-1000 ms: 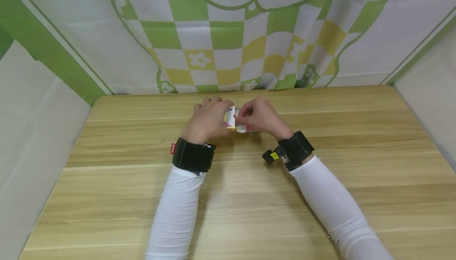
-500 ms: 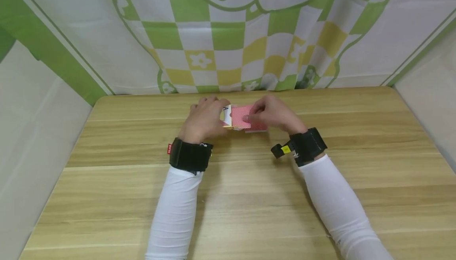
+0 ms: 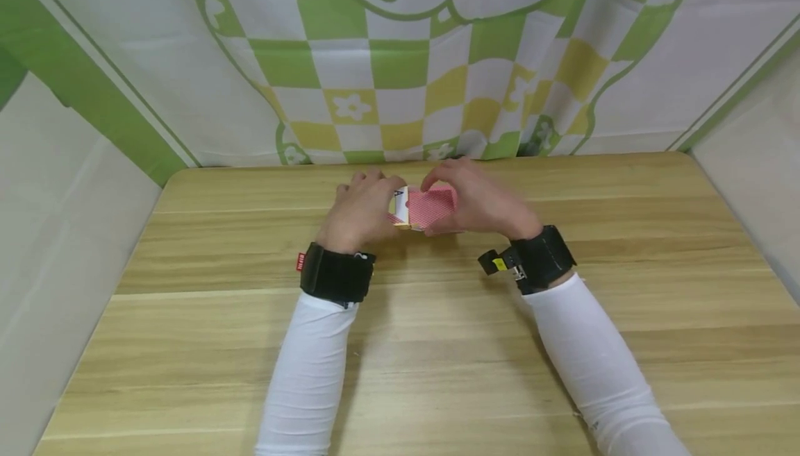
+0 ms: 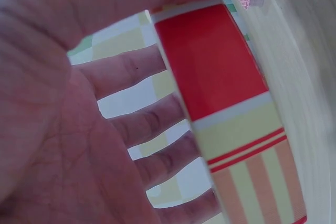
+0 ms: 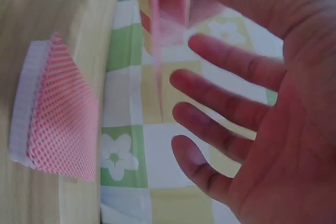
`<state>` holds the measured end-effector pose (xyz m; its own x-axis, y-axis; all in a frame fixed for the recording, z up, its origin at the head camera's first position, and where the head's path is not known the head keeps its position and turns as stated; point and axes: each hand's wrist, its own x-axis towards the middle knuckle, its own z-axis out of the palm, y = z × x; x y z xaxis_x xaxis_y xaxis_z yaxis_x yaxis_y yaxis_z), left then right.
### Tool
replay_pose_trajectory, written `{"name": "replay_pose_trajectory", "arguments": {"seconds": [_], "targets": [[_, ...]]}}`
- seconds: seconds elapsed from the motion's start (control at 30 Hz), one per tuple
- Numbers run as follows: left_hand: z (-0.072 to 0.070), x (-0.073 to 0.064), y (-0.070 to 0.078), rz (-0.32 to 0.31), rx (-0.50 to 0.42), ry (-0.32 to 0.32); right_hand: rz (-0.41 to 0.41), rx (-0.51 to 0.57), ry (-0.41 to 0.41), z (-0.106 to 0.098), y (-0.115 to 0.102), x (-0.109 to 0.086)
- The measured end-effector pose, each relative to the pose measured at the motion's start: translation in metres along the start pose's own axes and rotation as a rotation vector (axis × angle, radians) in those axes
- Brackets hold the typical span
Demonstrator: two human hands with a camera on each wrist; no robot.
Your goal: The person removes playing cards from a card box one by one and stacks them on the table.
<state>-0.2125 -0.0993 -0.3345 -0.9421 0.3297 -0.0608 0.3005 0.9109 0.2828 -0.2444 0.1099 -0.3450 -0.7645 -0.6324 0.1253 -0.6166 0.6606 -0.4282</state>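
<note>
1. You are working near the far edge of the wooden table (image 3: 562, 345), close to the checked green-and-yellow backdrop (image 3: 400, 60); bare tabletop lies to your left, to your right and toward you.
2. Your left hand (image 3: 362, 209) grips the card box (image 3: 401, 207), fingers and thumb curled round it. The left wrist view shows its side — a red panel above cream with red stripes (image 4: 231, 108) — which the head view hides behind your fingers.
3. The red-backed cards (image 3: 432, 207) sit just right of the box, between your two hands and touching the box's open end.
4. Your right hand (image 3: 481, 203) arches over the cards in the head view, blurred. The right wrist view shows its fingers (image 5: 231, 108) spread and nearly straight, with a blurred red card edge near the thumb — whether it pinches that card, I cannot tell.
5. Only the right wrist view shows a small stack of red-backed cards (image 5: 58, 124) lying on the table, apart from the palm.
</note>
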Motion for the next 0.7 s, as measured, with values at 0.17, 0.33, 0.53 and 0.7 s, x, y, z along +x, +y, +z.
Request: {"name": "replay_pose_trajectory", "arguments": {"seconds": [0.17, 0.33, 0.53, 0.7], "targets": [[0.0, -0.001, 0.001, 0.009, -0.003, 0.0, -0.053, -0.022, -0.026, 0.006, -0.003, 0.003], [0.0, -0.001, 0.0, 0.0, -0.009, -0.004, -0.045, 0.019, -0.046, 0.003, -0.002, 0.002], [-0.002, -0.002, -0.004, -0.018, -0.02, -0.005, -0.016, 0.059, -0.09, -0.002, 0.004, -0.003], [-0.005, -0.003, -0.009, -0.039, -0.036, -0.008, 0.023, 0.121, -0.097, -0.008, 0.013, -0.007]]}}
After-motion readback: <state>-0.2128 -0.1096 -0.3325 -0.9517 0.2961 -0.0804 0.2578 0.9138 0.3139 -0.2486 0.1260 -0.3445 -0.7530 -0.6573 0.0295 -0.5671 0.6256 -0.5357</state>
